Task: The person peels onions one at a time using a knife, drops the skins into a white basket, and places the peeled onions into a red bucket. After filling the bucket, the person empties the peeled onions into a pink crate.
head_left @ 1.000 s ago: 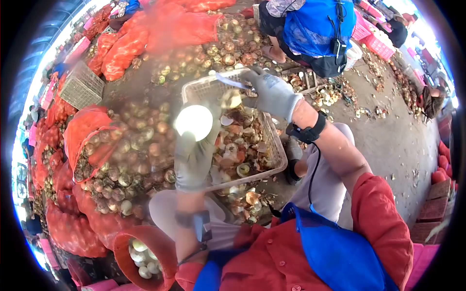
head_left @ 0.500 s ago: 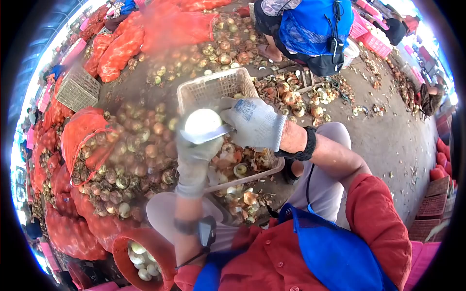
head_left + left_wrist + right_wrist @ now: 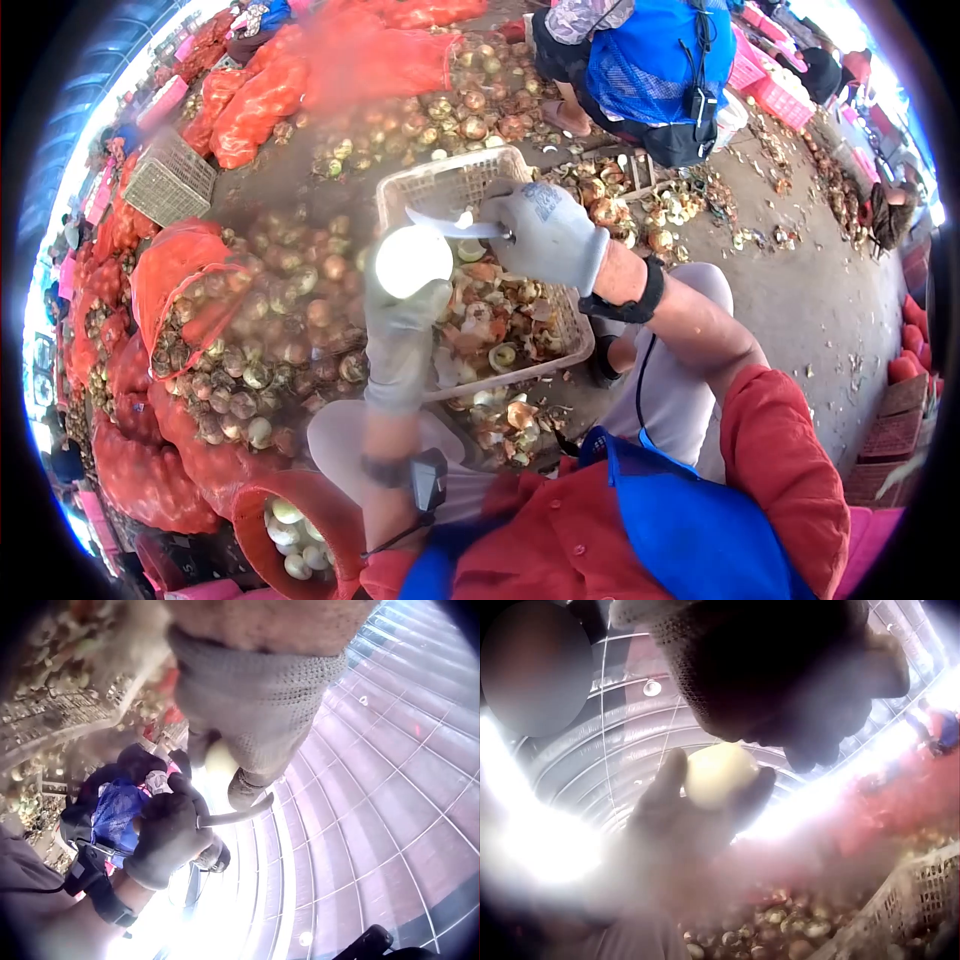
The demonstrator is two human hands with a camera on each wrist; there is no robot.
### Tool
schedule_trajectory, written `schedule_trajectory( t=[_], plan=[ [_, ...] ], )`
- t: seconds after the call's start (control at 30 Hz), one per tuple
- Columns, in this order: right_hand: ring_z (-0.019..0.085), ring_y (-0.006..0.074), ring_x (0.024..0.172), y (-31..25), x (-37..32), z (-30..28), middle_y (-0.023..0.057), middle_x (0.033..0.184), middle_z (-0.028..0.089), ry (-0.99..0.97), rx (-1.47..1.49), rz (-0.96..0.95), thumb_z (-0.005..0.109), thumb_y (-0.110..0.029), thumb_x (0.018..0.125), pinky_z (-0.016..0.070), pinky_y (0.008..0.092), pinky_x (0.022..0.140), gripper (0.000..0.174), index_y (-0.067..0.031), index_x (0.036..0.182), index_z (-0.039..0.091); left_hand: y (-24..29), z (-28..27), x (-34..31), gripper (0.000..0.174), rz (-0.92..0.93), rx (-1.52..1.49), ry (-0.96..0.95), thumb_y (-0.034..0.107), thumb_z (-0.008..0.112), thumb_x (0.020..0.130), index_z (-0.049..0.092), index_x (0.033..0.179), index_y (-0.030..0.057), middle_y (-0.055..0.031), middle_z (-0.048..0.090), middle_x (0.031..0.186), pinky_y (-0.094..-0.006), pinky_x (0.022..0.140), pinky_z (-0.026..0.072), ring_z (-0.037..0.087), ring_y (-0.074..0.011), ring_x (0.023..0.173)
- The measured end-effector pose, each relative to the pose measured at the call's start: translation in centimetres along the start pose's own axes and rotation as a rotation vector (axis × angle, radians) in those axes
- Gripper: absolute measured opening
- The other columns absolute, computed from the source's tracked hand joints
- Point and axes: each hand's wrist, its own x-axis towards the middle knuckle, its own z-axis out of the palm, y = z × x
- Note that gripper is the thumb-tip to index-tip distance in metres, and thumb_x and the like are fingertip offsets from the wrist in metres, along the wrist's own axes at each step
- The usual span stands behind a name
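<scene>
Onion [image 3: 413, 262], peeled, head view: held at the fingertips of the gloved left hand [image 3: 400, 330], above the basket [image 3: 450, 160]. The right hand [image 3: 545, 235] grips a knife [image 3: 455, 227], blade just beside the onion's top. Left wrist view: the blade passes under the onion. Right wrist view: fingers [image 3: 667, 780] clasp the onion on both sides.

A: Knit cloth over the left hand [image 3: 400, 315] and the right hand [image 3: 545, 238] alike: grey, matt, nubbly.
B: Between the left fingertips, peeled onion [image 3: 412, 260]: smooth, glossy white.
A: Out from the right fingers, knife blade [image 3: 452, 226]: thin bare metal, pale sheen.
B: Beneath both sets of fingers, basket [image 3: 445, 185]: beige plastic lattice, dull. Inside, onion skins [image 3: 490, 300]: papery, dry, some shiny.
A: Left of the left fingers, sack [image 3: 175, 270]: coarse red plastic mesh.
</scene>
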Motion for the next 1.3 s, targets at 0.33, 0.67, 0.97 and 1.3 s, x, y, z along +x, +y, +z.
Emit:
schedule_trajectory(
  t=[0.33, 0.67, 0.97, 1.3],
  plan=[
    [0.070, 0.0356, 0.082, -2.2, -0.7, 1.0, 0.0152, 0.088, 0.069, -0.188, -0.021, -0.128, 0.072, -0.025, 0.079, 0.0542, 0.0489, 0.076, 0.026, -0.0031, 0.093, 0.071, -1.6, -0.6, 1.2, 0.066, 0.267, 0.548, -0.084, -0.005, 0.082, 0.078, 0.053, 0.137, 0.0001, -0.0096, 0.068, 0.119, -0.0313, 0.091, 0.0573, 0.068, -0.0180, 0.105],
    [0.071, 0.0382, 0.086, 3.5, 0.6, 1.6, 0.0170, 0.090, 0.073, -0.037, -0.097, 0.025, 0.070, -0.017, 0.084, 0.0565, 0.0480, 0.076, 0.016, -0.0056, 0.095, 0.073, 2.4, 0.9, -1.2, 0.060, -0.133, 0.119, -0.116, -0.001, 0.065, 0.080, 0.051, 0.139, -0.0019, -0.0129, 0.067, 0.124, -0.0363, 0.102, 0.0544, 0.068, -0.0220, 0.114],
    [0.069, 0.0403, 0.092, 2.1, 0.6, 0.9, 0.0196, 0.094, 0.072, -0.086, -0.098, 0.180, 0.072, -0.011, 0.078, 0.0547, 0.0492, 0.084, 0.023, -0.0039, 0.100, 0.075, 2.9, 0.6, -0.6, 0.062, -0.034, 0.222, 0.068, -0.001, 0.074, 0.086, 0.048, 0.143, 0.0002, -0.0111, 0.068, 0.124, -0.0362, 0.099, 0.0579, 0.069, -0.0208, 0.110],
    [0.069, 0.0434, 0.090, 13.1, -2.3, 8.8, 0.0223, 0.092, 0.072, -0.639, -0.401, -0.077, 0.071, -0.016, 0.081, 0.0543, 0.0536, 0.081, 0.017, -0.0026, 0.091, 0.073, -1.9, -4.8, 1.5, 0.096, 0.283, -0.203, 0.056, 0.001, 0.082, 0.083, 0.026, 0.162, 0.0029, -0.0051, 0.060, 0.127, -0.0304, 0.097, 0.0534, 0.060, -0.0141, 0.114]
  ],
)
